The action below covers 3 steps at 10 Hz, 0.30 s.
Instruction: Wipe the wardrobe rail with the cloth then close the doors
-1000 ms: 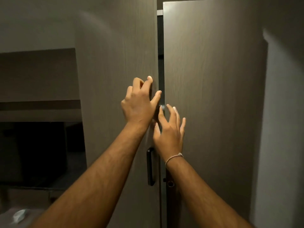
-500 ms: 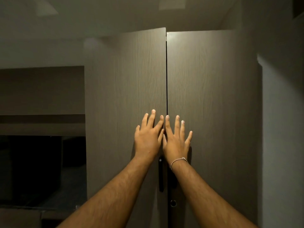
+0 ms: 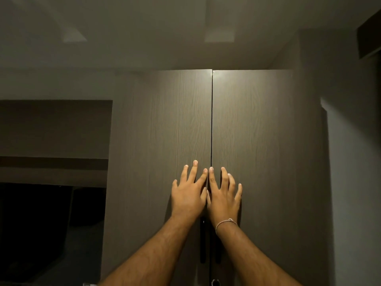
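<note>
Two tall grey-brown wood-grain wardrobe doors fill the middle of the head view, meeting at a thin dark seam. My left hand (image 3: 188, 193) lies flat on the left door (image 3: 165, 124), fingers spread, just left of the seam. My right hand (image 3: 223, 195), with a thin bracelet at the wrist, lies flat on the right door (image 3: 253, 124) beside it. Both hands hold nothing. Dark vertical handles (image 3: 203, 242) show below the hands, partly hidden by my wrists. The rail and the cloth are out of sight.
A dark recessed alcove (image 3: 51, 203) with a shelf band lies to the left of the wardrobe. A pale wall (image 3: 354, 182) stands close on the right. The ceiling (image 3: 185, 27) is above. A round lock (image 3: 215, 282) sits low on the seam.
One second ago the doors stood slightly apart with my hands at the gap. The doors have since come together, and both hands now press flat on them. The view has tilted upward.
</note>
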### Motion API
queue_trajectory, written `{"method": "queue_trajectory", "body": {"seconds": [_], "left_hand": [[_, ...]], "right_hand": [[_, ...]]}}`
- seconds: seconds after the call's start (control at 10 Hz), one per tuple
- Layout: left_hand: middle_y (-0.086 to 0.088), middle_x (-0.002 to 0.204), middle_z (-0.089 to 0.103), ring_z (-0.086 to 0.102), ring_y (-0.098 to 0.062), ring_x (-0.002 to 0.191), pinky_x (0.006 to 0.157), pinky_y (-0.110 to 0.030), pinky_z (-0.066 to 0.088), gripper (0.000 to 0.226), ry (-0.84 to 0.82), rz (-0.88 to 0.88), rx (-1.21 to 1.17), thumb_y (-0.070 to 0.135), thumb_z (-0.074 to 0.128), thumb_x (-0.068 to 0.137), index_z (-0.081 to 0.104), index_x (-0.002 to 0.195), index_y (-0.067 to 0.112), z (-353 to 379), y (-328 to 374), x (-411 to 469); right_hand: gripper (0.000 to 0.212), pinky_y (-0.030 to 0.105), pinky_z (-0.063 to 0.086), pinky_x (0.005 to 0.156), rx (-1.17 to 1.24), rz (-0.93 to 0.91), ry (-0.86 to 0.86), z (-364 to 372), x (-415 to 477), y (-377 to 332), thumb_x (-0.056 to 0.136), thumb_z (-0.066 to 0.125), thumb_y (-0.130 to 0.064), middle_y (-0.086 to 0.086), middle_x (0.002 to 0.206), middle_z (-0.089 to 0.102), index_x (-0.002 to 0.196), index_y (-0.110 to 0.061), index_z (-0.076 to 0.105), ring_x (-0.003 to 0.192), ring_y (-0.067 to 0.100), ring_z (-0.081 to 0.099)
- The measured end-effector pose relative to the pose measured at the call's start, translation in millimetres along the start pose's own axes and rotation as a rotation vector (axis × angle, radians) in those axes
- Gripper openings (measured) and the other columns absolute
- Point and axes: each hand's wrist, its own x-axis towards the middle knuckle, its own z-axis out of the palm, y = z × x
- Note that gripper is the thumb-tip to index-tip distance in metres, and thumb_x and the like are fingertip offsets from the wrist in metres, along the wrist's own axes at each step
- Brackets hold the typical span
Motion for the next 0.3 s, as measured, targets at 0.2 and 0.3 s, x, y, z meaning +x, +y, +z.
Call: {"method": "queue_trajectory", "body": {"seconds": [0.2, 0.3], "left_hand": [[0.0, 0.182, -0.005, 0.001, -0.024, 0.167, 0.132, -0.058, 0.018, 0.074, 0.149, 0.066, 0.026, 0.051, 0.038, 0.108, 0.005, 0.171, 0.032, 1.6, -20.1, -5.4], [0.0, 0.181, -0.013, -0.007, -0.022, 0.167, 0.134, -0.057, 0.01, 0.077, 0.201, 0.046, 0.044, 0.051, 0.033, 0.109, -0.005, 0.171, 0.029, 0.1, -34.2, -2.4]], "right_hand": [[0.074, 0.063, 0.022, 0.128, 0.029, -0.025, 0.134, 1.3, -3.4, 32.0, 0.106, 0.044, -0.047, 0.009, 0.178, 0.009, 0.17, -0.029, 0.011, 0.163, 0.031, 0.018], [0.077, 0.062, 0.016, 0.129, -0.025, -0.018, 0.148, -0.2, 3.9, 57.2, 0.106, 0.039, -0.052, 0.007, 0.179, -0.002, 0.17, -0.028, 0.004, 0.165, 0.03, 0.009]]}}
